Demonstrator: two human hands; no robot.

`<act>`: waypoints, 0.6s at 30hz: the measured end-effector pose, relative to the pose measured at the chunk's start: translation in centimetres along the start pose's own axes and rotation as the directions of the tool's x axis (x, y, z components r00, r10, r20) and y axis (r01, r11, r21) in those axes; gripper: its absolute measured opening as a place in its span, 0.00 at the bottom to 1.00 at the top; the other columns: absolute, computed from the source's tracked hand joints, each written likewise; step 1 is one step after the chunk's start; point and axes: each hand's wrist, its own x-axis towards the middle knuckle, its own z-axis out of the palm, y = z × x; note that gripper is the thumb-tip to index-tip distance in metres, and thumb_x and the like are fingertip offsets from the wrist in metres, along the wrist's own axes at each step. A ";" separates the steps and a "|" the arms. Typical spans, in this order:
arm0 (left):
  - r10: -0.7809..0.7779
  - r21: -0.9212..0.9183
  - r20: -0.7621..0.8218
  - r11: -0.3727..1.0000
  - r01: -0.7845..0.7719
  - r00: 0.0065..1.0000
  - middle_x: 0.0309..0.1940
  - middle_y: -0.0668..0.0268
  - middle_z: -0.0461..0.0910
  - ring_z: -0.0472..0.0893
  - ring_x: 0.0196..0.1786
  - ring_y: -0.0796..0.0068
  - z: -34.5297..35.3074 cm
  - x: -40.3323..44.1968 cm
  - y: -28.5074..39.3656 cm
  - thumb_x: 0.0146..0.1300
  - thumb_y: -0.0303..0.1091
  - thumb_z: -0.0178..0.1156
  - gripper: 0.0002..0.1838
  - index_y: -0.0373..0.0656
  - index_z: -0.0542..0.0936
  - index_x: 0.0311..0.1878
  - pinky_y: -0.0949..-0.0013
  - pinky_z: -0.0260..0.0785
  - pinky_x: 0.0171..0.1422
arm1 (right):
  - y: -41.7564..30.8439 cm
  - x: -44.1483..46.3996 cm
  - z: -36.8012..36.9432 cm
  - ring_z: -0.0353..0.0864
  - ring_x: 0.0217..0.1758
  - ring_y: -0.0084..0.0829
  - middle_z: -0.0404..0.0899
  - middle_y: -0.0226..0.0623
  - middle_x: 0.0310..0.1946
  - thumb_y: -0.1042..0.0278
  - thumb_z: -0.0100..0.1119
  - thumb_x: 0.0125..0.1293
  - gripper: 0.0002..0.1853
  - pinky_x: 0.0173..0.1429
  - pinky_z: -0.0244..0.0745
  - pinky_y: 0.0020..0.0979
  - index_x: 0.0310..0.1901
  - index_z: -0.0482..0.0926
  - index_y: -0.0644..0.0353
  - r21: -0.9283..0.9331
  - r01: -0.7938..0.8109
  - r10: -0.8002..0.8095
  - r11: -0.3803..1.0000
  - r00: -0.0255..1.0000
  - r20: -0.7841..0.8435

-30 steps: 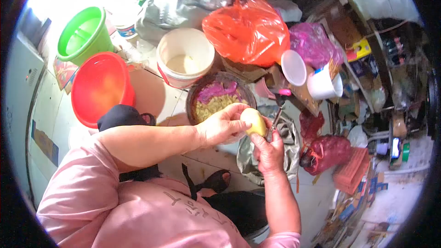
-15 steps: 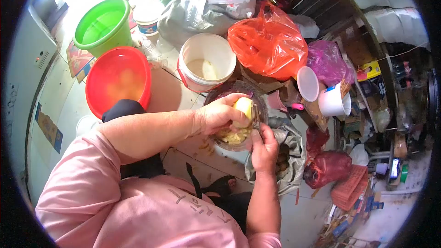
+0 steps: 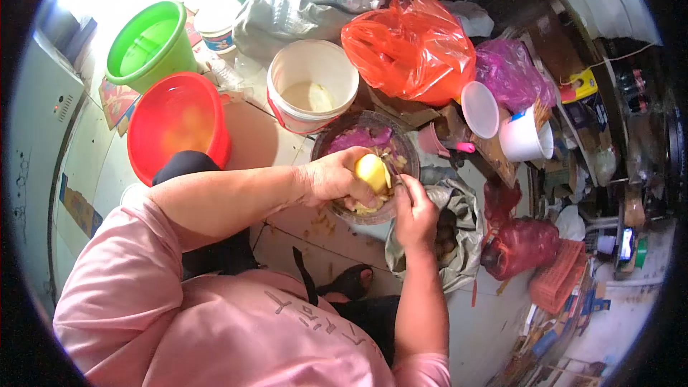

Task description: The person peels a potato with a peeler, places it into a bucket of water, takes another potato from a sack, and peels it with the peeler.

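Observation:
A yellow peeled potato (image 3: 372,172) is gripped in my left hand (image 3: 335,178), over a round bowl (image 3: 321,145) that holds pale peelings and something purple. My right hand (image 3: 416,211) is closed on a peeler (image 3: 393,170), whose head touches the potato's right side, where a strip of peel hangs. Just right of the bowl, partly behind my right hand, an open grey sack (image 3: 467,240) has dark round potatoes inside.
Behind the bowl stands a white bucket (image 3: 313,79). At left are a red basin (image 3: 175,129) and a green bucket (image 3: 147,46). An orange plastic bag (image 3: 412,46), a white container (image 3: 523,136), a red net bag (image 3: 527,244) and a red basket (image 3: 559,276) lie to the right.
The potato was held away from the bowl with the peeler apart from it; now both hands are over the bowl and the peeler is against the potato. The camera view has shifted.

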 end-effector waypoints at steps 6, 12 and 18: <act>0.033 0.053 0.219 0.998 -0.045 0.975 0.48 0.67 0.77 0.78 0.51 0.72 0.1 -0.4 -0.7 0.40 0.14 0.73 0.46 0.45 0.66 0.66 0.67 0.74 0.54 | 3.1 0.3 -0.5 0.85 0.46 0.41 0.85 0.48 0.41 0.61 0.54 0.70 0.15 0.51 0.77 0.36 0.52 0.81 0.59 -0.155 -0.292 0.287 0.944 0.956 -0.056; 0.105 0.237 0.037 0.965 -0.110 0.994 0.52 0.66 0.76 0.74 0.58 0.73 -0.1 -0.3 0.4 0.46 0.25 0.78 0.45 0.41 0.65 0.67 0.67 0.68 0.66 | 0.0 -0.3 0.0 0.86 0.41 0.45 0.85 0.49 0.36 0.61 0.54 0.72 0.14 0.46 0.78 0.36 0.51 0.81 0.60 0.049 -0.194 0.196 0.980 0.979 -0.057; 0.076 0.342 -0.102 0.939 -0.037 0.992 0.51 0.66 0.77 0.75 0.56 0.74 -0.6 0.6 -0.6 0.45 0.25 0.78 0.42 0.41 0.66 0.65 0.68 0.69 0.63 | -2.1 -1.4 0.7 0.85 0.44 0.51 0.84 0.50 0.41 0.66 0.58 0.69 0.13 0.47 0.79 0.41 0.51 0.79 0.60 -0.131 0.181 -0.190 0.975 0.980 -0.064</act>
